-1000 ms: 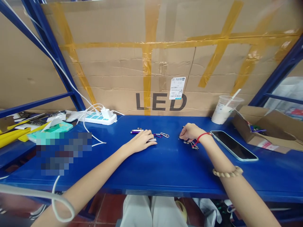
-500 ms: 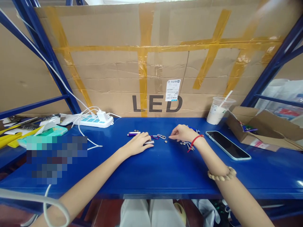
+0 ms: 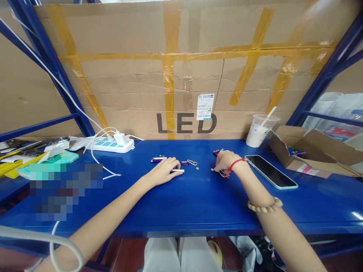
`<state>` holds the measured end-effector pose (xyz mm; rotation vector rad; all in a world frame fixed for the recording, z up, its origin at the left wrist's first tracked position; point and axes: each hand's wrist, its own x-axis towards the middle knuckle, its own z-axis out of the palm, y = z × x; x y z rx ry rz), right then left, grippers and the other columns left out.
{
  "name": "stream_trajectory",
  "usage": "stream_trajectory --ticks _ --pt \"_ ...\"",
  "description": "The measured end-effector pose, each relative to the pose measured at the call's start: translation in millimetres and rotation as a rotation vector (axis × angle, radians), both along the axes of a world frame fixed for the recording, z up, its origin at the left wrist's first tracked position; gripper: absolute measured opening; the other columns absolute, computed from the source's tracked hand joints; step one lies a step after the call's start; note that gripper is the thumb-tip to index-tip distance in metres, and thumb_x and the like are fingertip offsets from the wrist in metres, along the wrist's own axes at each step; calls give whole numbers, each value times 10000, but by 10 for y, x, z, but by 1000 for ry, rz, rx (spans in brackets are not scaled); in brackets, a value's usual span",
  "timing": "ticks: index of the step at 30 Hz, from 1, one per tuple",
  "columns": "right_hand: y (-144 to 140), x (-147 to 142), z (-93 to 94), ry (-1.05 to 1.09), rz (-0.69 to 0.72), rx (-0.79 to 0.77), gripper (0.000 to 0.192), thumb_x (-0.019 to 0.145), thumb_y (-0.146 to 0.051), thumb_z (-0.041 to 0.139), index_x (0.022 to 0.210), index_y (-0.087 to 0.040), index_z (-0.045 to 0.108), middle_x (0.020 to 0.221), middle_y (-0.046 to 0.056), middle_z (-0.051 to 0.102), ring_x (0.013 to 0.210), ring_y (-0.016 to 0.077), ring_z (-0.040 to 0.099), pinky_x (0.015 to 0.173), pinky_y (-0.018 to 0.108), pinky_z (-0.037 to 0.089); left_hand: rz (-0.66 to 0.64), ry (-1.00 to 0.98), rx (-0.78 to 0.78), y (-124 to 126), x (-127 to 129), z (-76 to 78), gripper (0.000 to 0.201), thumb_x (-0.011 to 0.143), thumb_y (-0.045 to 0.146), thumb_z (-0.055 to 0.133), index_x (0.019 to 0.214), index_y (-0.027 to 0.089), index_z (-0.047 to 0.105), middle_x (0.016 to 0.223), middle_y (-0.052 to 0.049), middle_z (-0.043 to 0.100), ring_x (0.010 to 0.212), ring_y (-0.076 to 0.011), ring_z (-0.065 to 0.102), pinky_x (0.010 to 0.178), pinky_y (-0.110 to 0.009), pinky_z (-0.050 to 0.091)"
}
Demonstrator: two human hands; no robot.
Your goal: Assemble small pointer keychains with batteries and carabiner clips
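Observation:
My left hand (image 3: pixel 166 170) rests on the blue table, its fingers curled round a short silver tube (image 3: pixel 178 171). Just beyond it lies a purple and silver penlight-like stick (image 3: pixel 157 159), partly covered by the hand. A purple cord and a small silver carabiner (image 3: pixel 193 162) lie to its right. One small round disc, like a button cell (image 3: pixel 197 168), sits between the hands. My right hand (image 3: pixel 226 161) is bent down with its fingers together, beside another small disc (image 3: pixel 212 169). A red and blue piece (image 3: pixel 216 152) shows behind it. What the right fingertips hold is hidden.
A phone (image 3: pixel 270 172) lies right of my right hand, near an open cardboard box (image 3: pixel 309 158) and a plastic cup with a straw (image 3: pixel 257 134). A power strip (image 3: pixel 113 144) with cables stands at the back left. A large cardboard sheet (image 3: pixel 136 87) closes off the back.
My right hand has moved right from beside the carabiner, lowering its fingers over the small pieces there. My left hand keeps the silver tube. The view has shifted slightly.

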<state>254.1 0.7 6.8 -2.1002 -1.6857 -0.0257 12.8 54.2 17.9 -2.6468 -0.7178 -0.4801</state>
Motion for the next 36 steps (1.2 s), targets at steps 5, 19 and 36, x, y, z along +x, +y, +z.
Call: stream_trajectory --ticks 5,19,36 --pt "167 69 -72 254 203 88 194 591 -164 663 778 -124 696 627 56 650 556 158 621 463 217 501 16 -16 52 -33 11 -1 380 845 526 342 853 196 532 901 -29 562 846 -168 505 822 -333 378" --pt "122 -230 -14 682 868 471 372 698 -401 654 961 -139 669 858 75 681 743 139 617 493 159 500 -86 -292 -54 -109 69 -13 340 883 432 337 968 218 587 983 -19 620 910 -161 522 904 -340 344" --pt "231 -414 -121 486 943 665 412 738 -432 609 1021 -135 653 762 55 652 595 120 584 495 213 465 -129 -675 -273 -159 107 3 310 810 390 471 733 141 639 630 9 597 574 -91 480 570 -201 359"
